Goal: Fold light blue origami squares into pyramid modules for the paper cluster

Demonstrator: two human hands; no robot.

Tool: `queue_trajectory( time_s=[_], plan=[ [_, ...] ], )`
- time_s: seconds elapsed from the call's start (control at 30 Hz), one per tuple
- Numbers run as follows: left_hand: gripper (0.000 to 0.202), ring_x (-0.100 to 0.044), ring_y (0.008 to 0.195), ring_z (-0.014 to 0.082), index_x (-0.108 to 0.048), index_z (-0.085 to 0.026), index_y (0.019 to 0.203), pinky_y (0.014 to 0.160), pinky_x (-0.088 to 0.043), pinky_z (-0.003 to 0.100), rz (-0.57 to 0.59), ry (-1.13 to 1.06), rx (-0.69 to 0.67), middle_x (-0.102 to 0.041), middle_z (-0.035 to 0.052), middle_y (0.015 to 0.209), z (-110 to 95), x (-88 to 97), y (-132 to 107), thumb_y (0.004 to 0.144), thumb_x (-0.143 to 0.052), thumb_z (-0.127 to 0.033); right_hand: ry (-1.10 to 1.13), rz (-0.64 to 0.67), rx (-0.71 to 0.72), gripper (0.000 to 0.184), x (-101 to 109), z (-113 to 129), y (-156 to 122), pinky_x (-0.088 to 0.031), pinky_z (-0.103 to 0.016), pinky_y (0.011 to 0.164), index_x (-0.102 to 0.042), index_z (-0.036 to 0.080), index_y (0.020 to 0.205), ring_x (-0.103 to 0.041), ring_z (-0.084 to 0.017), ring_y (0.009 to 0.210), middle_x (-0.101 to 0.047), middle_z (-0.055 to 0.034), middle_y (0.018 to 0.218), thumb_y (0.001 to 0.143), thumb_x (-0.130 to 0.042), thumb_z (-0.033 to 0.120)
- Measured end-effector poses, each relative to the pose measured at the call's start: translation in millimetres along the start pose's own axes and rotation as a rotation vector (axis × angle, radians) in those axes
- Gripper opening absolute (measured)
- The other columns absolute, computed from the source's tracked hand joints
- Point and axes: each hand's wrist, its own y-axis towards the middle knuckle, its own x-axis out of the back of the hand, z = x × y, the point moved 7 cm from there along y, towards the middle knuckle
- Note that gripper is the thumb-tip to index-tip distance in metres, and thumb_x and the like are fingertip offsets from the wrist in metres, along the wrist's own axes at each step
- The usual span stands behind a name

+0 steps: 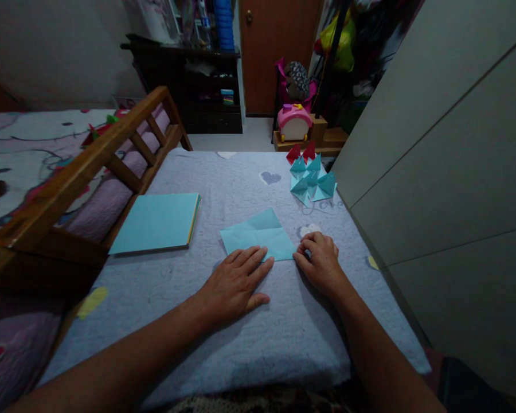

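Note:
A light blue sheet of origami paper (260,234) with creases across it lies in front of me on the cloth-covered table. My left hand (236,281) rests flat over its lower left edge, fingers stretched out and thumb apart. At the sheet's right corner is my right hand (320,261), its fingers curled and its thumb and index finger pinched at the corner. Several folded pointed paper pieces in light blue (312,179) and red (301,154) sit together at the far right. To the left lies a stack of coloured paper (159,222), light blue on top.
A wooden bed rail (86,172) runs along the left side. Tall pale cabinet doors (447,172) stand close on the right. Beyond the table are a dark shelf (189,86), a brown door (279,51) and a pink toy case (294,123).

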Motion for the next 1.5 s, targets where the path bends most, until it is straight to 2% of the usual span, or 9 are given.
queue_trajectory(
  time_s=[0.23,0.37,0.53,0.83,0.97,1.03,1.2,1.3,1.5],
  plan=[
    [0.072,-0.041,0.138,0.0353,-0.032,-0.032,0.154,0.11,-0.034,0.05,-0.025,-0.008,-0.005,-0.042,0.012,0.156,0,-0.1,3,0.095,-0.04,-0.072,0.113,0.044,0.021,0.009,5,-7,0,-0.035,-0.044,0.096,-0.067,0.023,0.084,-0.051,-0.027,0.109,-0.063,-0.0062,0.109,0.085,-0.058,0.022],
    [0.073,-0.04,0.137,0.0362,-0.032,-0.031,0.154,0.11,-0.033,0.052,-0.022,-0.007,0.005,-0.041,0.0133,0.155,1,-2.0,4,0.094,-0.04,-0.072,0.116,0.051,0.031,0.014,5,-6,-1,-0.035,-0.043,0.095,-0.067,0.024,0.084,-0.05,-0.027,0.111,-0.062,-0.006,0.11,0.08,-0.056,0.015],
    [0.073,-0.042,0.135,0.0359,-0.033,-0.031,0.153,0.109,-0.033,0.051,-0.024,-0.002,0.008,-0.041,0.0137,0.155,0,-1.7,4,0.094,-0.043,-0.072,0.069,0.046,0.027,0.007,2,-3,-1,-0.035,-0.044,0.093,-0.066,0.022,0.081,-0.049,-0.029,0.109,-0.061,-0.0081,0.111,0.084,-0.061,0.026],
    [0.073,-0.041,0.135,0.0357,-0.033,-0.03,0.153,0.11,-0.032,0.05,-0.042,-0.003,0.012,-0.042,0.0122,0.154,0,-1.0,3,0.093,-0.047,-0.07,-0.012,-0.032,0.061,0.01,6,-7,2,-0.04,-0.042,0.09,-0.065,0.022,0.079,-0.053,-0.028,0.104,-0.064,-0.0086,0.103,0.085,-0.058,0.022],
    [0.074,-0.041,0.136,0.035,-0.032,-0.03,0.153,0.11,-0.032,0.05,-0.029,0.0,0.013,-0.041,0.0125,0.155,0,-1.6,3,0.093,-0.048,-0.07,0.019,-0.024,0.114,0.014,15,-2,-9,-0.044,-0.041,0.09,-0.067,0.021,0.091,-0.054,-0.026,0.099,-0.062,-0.0087,0.098,0.089,-0.053,0.019],
    [0.074,-0.04,0.136,0.0354,-0.032,-0.029,0.153,0.11,-0.032,0.051,-0.016,-0.001,0.014,-0.041,0.0135,0.155,-1,-1.8,3,0.093,-0.048,-0.069,0.036,-0.051,0.179,0.018,17,7,-24,-0.044,-0.042,0.092,-0.067,0.019,0.1,-0.053,-0.027,0.103,-0.062,-0.0109,0.103,0.091,-0.051,0.017],
    [0.075,-0.039,0.137,0.0364,-0.031,-0.028,0.154,0.111,-0.031,0.052,-0.009,-0.001,0.012,-0.039,0.0149,0.156,-1,-1.8,3,0.094,-0.05,-0.067,0.002,-0.006,0.333,0.036,1,32,-61,-0.042,-0.045,0.1,-0.06,0.018,0.13,-0.049,-0.028,0.112,-0.058,-0.0134,0.121,0.095,-0.05,0.019],
    [0.075,-0.039,0.137,0.037,-0.031,-0.028,0.155,0.111,-0.03,0.052,-0.016,-0.001,0.016,-0.039,0.0145,0.156,-1,-2.8,3,0.094,-0.05,-0.067,-0.081,0.014,0.316,0.049,-8,32,-66,-0.039,-0.048,0.103,-0.051,0.02,0.143,-0.047,-0.03,0.115,-0.056,-0.0131,0.124,0.096,-0.056,0.03],
    [0.073,-0.039,0.138,0.036,-0.03,-0.029,0.155,0.112,-0.03,0.052,-0.022,-0.011,0.016,-0.039,0.0135,0.156,-1,-1.6,3,0.095,-0.049,-0.066,-0.203,0.019,0.258,0.052,-9,31,-61,-0.035,-0.051,0.103,-0.052,0.029,0.143,-0.046,-0.032,0.112,-0.058,-0.0103,0.118,0.094,-0.058,0.048]
  ],
)
